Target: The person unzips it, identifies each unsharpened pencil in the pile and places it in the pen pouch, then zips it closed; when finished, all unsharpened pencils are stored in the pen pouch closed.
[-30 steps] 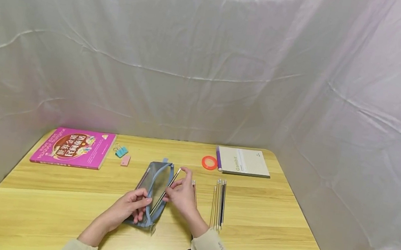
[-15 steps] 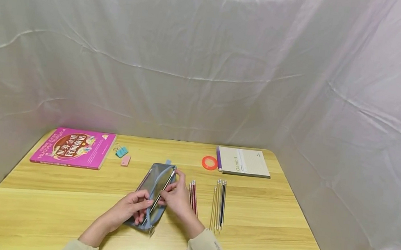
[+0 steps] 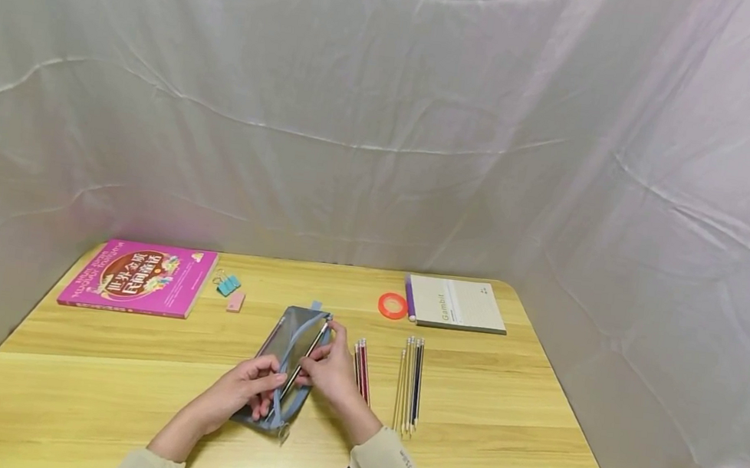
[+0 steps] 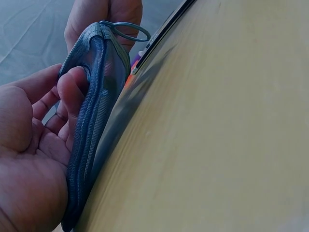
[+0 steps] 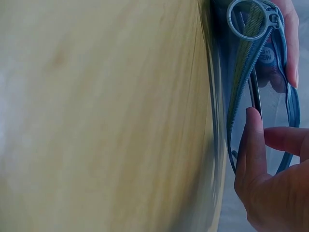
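**Soft pouch, stiff pencil at the middle of the worktop**

While we scan from the left, we first meet the pink book (image 3: 139, 277) at the far left of the worktop (image 3: 87, 386), then a blue binder clip (image 3: 227, 284) and a small pink eraser (image 3: 235, 301) just right of it.

Next comes our left hand (image 3: 244, 391), near the middle. Its fingers (image 4: 72, 89) are curled round the near end of the blue mesh pencil case (image 3: 288, 355), pinching the edge of the opening so that it gapes. The case lies flat, running from near to far, its zipper open. We judge it light and limp: the mesh folds under the thumb in the left wrist view, so it needs holding by the hem beside the zipper, not by the middle.

Just right of it, our right hand (image 3: 331, 372) pinches a pencil (image 3: 304, 357) that lies in the open mouth of the case. We judge the pencil light, stiff and smooth; a grip along the shaft should steer it.

Further right, a few reddish pencils (image 3: 361, 367) lie close beside that hand, and a larger row of pencils (image 3: 410, 381) lies apart. Far right sit an orange tape ring (image 3: 392, 305) and a notebook (image 3: 456, 303), touching or nearly so.
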A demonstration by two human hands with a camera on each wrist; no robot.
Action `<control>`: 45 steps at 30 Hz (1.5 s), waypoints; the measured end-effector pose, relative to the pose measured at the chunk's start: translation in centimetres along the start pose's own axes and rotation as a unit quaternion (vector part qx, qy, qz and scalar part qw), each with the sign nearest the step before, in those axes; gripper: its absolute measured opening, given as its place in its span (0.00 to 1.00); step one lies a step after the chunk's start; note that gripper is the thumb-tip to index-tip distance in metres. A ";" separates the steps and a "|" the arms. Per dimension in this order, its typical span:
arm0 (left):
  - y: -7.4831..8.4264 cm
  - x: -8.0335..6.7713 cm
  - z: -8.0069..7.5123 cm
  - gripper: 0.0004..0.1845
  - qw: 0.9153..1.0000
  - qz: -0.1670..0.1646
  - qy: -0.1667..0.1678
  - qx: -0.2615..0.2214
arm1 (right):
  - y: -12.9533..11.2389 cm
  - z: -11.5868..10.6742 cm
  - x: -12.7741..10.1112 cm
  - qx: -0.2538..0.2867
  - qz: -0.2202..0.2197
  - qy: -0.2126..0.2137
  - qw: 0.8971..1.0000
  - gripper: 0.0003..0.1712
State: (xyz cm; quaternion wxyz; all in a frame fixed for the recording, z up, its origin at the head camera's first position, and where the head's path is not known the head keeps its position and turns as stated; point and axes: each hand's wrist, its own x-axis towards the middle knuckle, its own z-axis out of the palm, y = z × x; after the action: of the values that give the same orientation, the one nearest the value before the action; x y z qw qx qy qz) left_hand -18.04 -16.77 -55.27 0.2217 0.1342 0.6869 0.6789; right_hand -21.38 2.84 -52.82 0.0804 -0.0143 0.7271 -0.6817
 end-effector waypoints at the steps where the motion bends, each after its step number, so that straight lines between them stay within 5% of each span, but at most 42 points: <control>1: 0.0 0.0 0.0 0.18 1.000 0.000 0.001 0.001 | 0.0 0.0 0.0 0.002 0.000 0.002 1.000 0.52; 15: 0.8 0.1 0.0 0.16 1.000 0.018 0.001 -0.004 | -0.7 -0.5 -0.2 0.018 0.013 0.004 1.000 0.53; 23: 1.4 0.2 -0.1 0.17 1.000 0.019 0.014 -0.001 | -2.3 -3.3 0.3 0.013 0.009 0.003 1.000 0.49; 34: 1.8 -0.1 -0.6 0.17 0.999 0.031 0.025 0.020 | -1.4 -10.2 1.0 -0.093 0.032 0.032 0.995 0.36; 45: 2.0 0.0 -0.5 0.15 0.998 0.050 0.035 0.018 | 0.4 -11.5 0.8 -0.176 0.032 -0.022 0.984 0.33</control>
State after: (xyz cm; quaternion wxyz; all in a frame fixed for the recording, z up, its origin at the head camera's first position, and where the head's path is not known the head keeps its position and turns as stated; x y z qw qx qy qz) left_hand -18.50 -17.16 -53.28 0.1609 0.1484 0.6992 0.6806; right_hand -23.75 14.13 -52.59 0.1142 -0.0199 0.8340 -0.5395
